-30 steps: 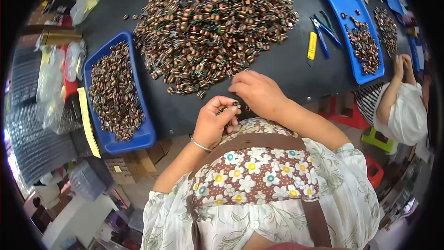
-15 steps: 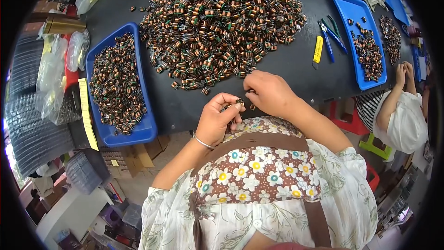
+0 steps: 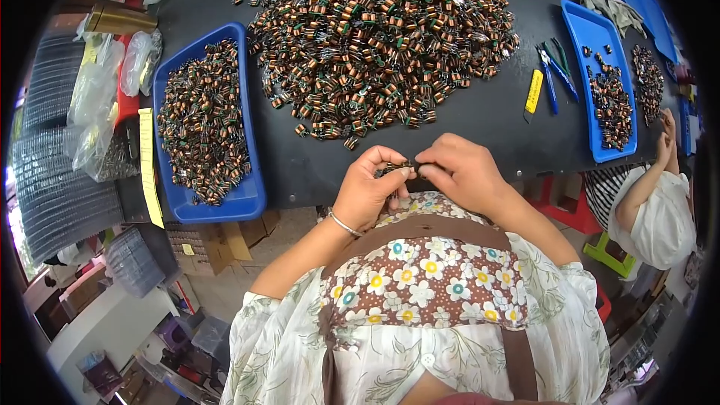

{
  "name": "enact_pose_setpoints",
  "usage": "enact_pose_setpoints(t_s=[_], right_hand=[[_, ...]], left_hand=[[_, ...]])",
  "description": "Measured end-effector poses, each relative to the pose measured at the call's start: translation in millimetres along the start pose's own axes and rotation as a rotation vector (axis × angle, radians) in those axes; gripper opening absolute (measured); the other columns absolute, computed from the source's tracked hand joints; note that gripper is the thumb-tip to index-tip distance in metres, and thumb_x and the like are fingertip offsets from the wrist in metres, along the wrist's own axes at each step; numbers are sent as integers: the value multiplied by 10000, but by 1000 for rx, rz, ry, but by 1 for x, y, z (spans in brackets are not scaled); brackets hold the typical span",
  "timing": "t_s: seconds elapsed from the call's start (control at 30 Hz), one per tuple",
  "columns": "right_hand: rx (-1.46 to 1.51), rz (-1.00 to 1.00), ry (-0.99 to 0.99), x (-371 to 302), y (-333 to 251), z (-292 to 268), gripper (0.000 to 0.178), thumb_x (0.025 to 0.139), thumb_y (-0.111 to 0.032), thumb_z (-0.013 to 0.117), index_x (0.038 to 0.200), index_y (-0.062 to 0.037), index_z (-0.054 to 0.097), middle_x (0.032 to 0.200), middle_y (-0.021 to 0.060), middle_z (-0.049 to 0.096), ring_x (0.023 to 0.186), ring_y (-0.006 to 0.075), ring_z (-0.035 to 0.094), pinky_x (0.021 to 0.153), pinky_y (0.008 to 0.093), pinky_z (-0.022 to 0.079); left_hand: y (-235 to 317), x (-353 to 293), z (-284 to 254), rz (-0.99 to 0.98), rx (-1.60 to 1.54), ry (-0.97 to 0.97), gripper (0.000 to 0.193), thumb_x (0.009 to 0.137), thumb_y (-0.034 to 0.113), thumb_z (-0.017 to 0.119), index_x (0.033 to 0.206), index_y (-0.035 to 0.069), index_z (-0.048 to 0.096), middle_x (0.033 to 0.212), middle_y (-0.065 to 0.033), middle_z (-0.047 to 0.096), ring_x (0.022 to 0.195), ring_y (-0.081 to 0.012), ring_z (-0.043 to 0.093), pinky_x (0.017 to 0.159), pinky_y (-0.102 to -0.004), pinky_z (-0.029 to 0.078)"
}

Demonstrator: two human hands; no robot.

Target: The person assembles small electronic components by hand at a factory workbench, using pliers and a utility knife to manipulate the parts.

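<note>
A large heap of small copper-wound coils (image 3: 382,52) with dark and green parts and thin wire legs covers the middle of the dark table. Just in front of its near edge, by the table's front edge, my two hands meet. My left hand (image 3: 366,191) is closed around several of these coils (image 3: 388,169), with thumb and forefinger pinched at the fingertips. Against those fingertips, my right hand (image 3: 469,172) is curled, its thumb and forefinger pinching a small dark coil part (image 3: 420,166). The fingers hide most of that piece.
To the left stands a blue tray (image 3: 253,180) of coils, beside a yellow paper strip (image 3: 151,169) and plastic bags (image 3: 97,112). At right lie a yellow cutter knife (image 3: 533,92), pliers (image 3: 551,79) and another blue tray (image 3: 602,151). Another person's hands (image 3: 665,135) work at far right.
My right hand has come in from near the heap's edge to my left fingertips. My left hand keeps its hold on the coils. The whole view has shifted slightly.
</note>
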State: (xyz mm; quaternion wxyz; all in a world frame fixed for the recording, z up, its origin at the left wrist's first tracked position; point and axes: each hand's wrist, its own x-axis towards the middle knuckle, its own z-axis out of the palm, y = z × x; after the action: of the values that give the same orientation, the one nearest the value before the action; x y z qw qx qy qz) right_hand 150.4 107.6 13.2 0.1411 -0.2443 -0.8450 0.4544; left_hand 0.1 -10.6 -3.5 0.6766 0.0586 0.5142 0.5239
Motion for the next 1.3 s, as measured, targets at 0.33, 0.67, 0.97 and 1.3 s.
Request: enact_pose_setpoints(t_s=[0.33,0.67,0.97,1.3], right_hand=[[-61,78,-112,-11,3,6,158,705,-67,693,818,-42,586,789,62,543,728,220,574,623,319,467],[217,-2,-35,2,-5,3,83,739,-37,672,812,-15,641,759,74,585,674,196,574,605,288,465],[-336,-94,235,27,23,-1,157,706,-41,663,855,-51,614,831,70,605,782,261,582,684,345,480],[133,126,67,19,19,-13,114,769,-6,610,882,-16,619,832,71,600,718,152,595,632,254,464]], left_hand=[[1,-2,2,24,67,31,140,836,5,563,946,45,486,825,-92,598,581,-98,549,451,-199,416],[1,0,7,2,220,-49,150,809,71,629,925,46,537,709,-26,573,507,-42,501,422,-177,369],[2,2,5,2,173,-33,108,844,30,575,931,36,509,800,-87,618,550,-88,552,443,-198,414],[3,4,4,-20,150,2,122,848,33,571,945,42,497,827,-91,615,582,-87,554,455,-201,427]])
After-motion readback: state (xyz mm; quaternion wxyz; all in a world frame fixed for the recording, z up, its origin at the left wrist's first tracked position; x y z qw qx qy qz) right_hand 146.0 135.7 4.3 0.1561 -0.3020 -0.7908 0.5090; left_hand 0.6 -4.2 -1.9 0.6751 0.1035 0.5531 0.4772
